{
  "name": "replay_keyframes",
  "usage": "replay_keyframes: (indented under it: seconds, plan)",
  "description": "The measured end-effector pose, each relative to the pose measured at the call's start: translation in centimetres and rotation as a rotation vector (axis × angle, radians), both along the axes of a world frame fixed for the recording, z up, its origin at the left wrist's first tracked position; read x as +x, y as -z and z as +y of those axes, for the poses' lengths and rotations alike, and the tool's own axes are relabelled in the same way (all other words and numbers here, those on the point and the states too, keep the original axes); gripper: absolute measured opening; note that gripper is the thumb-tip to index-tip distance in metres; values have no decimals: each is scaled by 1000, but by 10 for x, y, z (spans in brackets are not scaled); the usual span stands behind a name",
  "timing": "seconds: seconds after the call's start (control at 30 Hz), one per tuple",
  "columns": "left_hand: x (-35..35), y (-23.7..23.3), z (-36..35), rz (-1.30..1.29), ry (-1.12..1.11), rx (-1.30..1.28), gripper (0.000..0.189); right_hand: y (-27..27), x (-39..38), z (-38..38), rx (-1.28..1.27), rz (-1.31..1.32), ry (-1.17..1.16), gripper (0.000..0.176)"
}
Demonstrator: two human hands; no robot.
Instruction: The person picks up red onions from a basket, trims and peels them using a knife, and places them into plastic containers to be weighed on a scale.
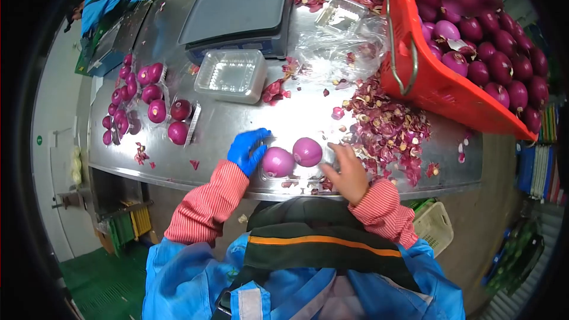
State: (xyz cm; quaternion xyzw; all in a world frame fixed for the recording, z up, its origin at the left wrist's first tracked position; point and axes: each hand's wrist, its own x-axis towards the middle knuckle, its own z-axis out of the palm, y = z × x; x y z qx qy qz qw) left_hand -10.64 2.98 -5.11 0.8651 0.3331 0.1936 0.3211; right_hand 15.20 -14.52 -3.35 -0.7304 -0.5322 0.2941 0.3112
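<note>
Two peeled red onions, the left one (278, 162) and the right one (307, 152), sit side by side in a clear plastic tray (302, 180) at the near edge of the steel table. My left hand (246, 151), in a blue glove, is at the tray's left side, fingers stretched forward and thumb apart, close against the left onion. Bare and with fingers spread, my right hand (348, 173) is beside the tray's right side, its thumb pointing toward the right onion. Both hands look open.
A red crate (427, 92) full of red onions stands at right, beside a heap of onion skins (391, 124). Behind are a scale (234, 12), stacked clear trays (231, 76) and plastic film (338, 53). Packed onions (151, 92) stand at left.
</note>
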Motion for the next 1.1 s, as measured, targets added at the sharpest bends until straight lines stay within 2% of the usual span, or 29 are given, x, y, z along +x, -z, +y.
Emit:
replay_keyframes:
  seconds: [0.07, 0.13, 0.17, 0.2, 0.27, 0.37, 0.4, 0.47, 0.5, 0.57, 0.67, 0.77, 0.8, 0.87, 1.07, 1.1]
  plan:
    - [5, 11, 17, -12, 14, -56, 40, 25, 2, -7, -11, 84, 108, 51]
    - [11, 29, 24, 102, 92, -424, 38, 31, -2, -8, -173, 223, 92, 46]
    - [14, 34, 22, 91, 49, -497, 33, 34, -7, -6, -217, 274, 72, 45]
    - [17, 22, 23, 217, 50, -366, 26, 35, -11, -2, -262, 324, 43, 44]
    - [9, 15, 27, 254, -24, -364, 22, 23, -19, 8, -288, 263, -4, 40]
    - [-43, 10, 40, 384, -113, -106, 22, -3, -35, 30, -349, 230, -104, 36]
    - [-58, 1, 47, 596, -134, -31, 23, -8, -42, 39, -341, 208, -148, 36]
    - [-104, 10, 54, 470, -272, 166, 22, -13, -55, 54, -317, 161, -224, 34]
    - [-120, 9, 65, 571, -307, 244, 22, -10, -61, 61, -259, 182, -238, 33]
    - [-150, 9, 87, 771, -376, 390, 22, -13, -72, 80, -83, 74, -263, 32]
    - [-191, 32, 130, 769, -429, 446, 22, -27, -85, 121, 104, -105, -316, 34]
    - [-209, 32, 167, 824, -501, 284, 19, -60, -101, 171, 280, -347, -358, 49]
    - [-214, 36, 177, 830, -539, 251, 19, -67, -107, 187, 344, -440, -346, 48]
    - [-226, 43, 199, 796, -604, 242, 19, -82, -119, 215, 309, -523, -354, 51]
    - [-251, 35, 278, 721, -799, 163, 22, -41, -127, 258, 208, -859, -421, 27]
    - [-258, 35, 295, 720, -797, 146, 23, -42, -127, 262, 307, -867, -402, 17]
